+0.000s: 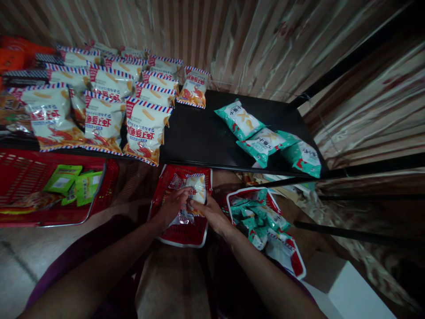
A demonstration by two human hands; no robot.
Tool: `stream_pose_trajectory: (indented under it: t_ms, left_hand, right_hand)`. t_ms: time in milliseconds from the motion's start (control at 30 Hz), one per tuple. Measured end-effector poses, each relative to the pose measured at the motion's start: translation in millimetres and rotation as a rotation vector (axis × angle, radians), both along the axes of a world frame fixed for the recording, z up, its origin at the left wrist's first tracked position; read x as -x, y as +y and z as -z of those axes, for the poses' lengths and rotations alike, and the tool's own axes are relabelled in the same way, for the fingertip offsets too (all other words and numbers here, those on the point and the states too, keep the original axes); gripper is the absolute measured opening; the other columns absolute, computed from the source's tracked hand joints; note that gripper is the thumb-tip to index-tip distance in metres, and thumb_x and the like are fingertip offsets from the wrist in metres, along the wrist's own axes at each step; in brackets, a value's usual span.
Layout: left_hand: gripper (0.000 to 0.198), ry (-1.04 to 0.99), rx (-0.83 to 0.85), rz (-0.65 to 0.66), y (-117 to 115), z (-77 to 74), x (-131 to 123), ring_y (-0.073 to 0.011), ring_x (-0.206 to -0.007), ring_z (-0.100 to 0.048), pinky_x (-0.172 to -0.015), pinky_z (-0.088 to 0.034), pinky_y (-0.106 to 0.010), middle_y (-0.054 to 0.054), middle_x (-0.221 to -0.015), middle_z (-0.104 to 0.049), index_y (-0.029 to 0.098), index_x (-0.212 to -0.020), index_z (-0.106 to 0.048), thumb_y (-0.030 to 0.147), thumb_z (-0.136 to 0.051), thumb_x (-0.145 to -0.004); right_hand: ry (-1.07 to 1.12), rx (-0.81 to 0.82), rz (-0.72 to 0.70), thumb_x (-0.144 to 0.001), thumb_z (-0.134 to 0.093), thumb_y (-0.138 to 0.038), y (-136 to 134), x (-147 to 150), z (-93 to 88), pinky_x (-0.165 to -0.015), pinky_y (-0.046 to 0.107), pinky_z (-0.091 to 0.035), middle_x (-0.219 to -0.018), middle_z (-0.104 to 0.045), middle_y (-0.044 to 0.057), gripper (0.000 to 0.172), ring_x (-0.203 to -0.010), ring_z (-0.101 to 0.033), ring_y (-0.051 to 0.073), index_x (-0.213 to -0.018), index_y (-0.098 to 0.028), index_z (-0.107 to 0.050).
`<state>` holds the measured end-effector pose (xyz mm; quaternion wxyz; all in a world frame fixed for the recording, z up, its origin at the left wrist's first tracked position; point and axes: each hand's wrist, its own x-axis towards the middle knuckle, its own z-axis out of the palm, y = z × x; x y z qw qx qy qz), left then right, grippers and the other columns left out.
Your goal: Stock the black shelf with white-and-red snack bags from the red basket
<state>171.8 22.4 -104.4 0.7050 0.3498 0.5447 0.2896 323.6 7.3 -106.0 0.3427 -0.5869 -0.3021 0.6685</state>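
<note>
- At the middle red basket, our left hand and right hand, half-closed, grip a white bag.
- Shelved teal bag: we read "小鱼".

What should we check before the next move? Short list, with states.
1. Left hand touching the white snack bag: ok.
2. Right hand on that bag: ok, thumb across its front.
3. Snack bag lifted off the other packets in the basket: cannot tell, hands hide it.
4. Hands over the middle red basket: ok.
5. Teal bags on the black shelf upright: not ok, lying down.
</note>
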Motion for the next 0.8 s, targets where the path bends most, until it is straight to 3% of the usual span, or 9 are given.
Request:
stream_pose_trajectory:
  t_ms: [200,333,467,600,800]
  left_hand:
    - [0.040,0.034,-0.006,-0.078,3,1.5,0,-0.0169,-0.073,-0.061,-0.068,-0.050,-0.030,-0.008,-0.094,-0.067,0.018,-0.103,-0.067,0.044,-0.058,-0.074]
    - [0.035,0.059,0.041,-0.275,6,8.3,1,-0.0153,-0.066,-0.060,-0.065,-0.049,-0.029,-0.006,-0.082,-0.067,0.015,-0.093,-0.066,0.039,-0.065,-0.068]
    - [0.033,0.045,0.074,-0.380,8,13.5,3,-0.0158,-0.070,-0.061,-0.067,-0.048,-0.029,-0.005,-0.076,-0.066,0.016,-0.088,-0.063,0.038,-0.068,-0.064]
    - [0.030,-0.009,0.112,-0.406,9,16.5,6,-0.0147,-0.071,-0.060,-0.069,-0.048,-0.028,-0.004,-0.076,-0.064,0.016,-0.079,-0.062,0.038,-0.070,-0.060]
    - [0.031,-0.079,0.113,-0.356,10,13.4,8,-0.0114,-0.062,-0.055,-0.062,-0.046,-0.025,-0.002,-0.069,-0.062,0.016,-0.073,-0.060,0.045,-0.065,-0.065]
  right_hand:
    - [0.097,0.118,0.139,-0.057,-0.075,-0.029,3,2,-10.6,-0.063,0.033,-0.052,-0.074,-0.071,0.001,0.052,-0.064,-0.066,0.021,-0.105,-0.017,-0.059]
    - [0.160,0.149,0.201,-0.054,-0.077,-0.026,5,4,-16.3,-0.062,0.033,-0.053,-0.078,-0.072,0.001,0.060,-0.065,-0.067,0.020,-0.109,-0.019,-0.054]
    - [0.175,0.204,0.240,-0.052,-0.079,-0.026,6,5,-17.6,-0.067,0.035,-0.054,-0.082,-0.073,0.002,0.059,-0.070,-0.069,0.022,-0.106,-0.019,-0.055]
    - [0.201,0.236,0.189,-0.052,-0.078,-0.025,6,4,-16.1,-0.067,0.036,-0.054,-0.076,-0.073,0.003,0.049,-0.069,-0.069,0.022,-0.096,-0.019,-0.059]
    - [0.257,0.232,0.110,-0.056,-0.076,-0.024,6,2,-14.5,-0.071,0.035,-0.053,-0.079,-0.073,0.003,0.047,-0.069,-0.068,0.021,-0.099,-0.017,-0.060]
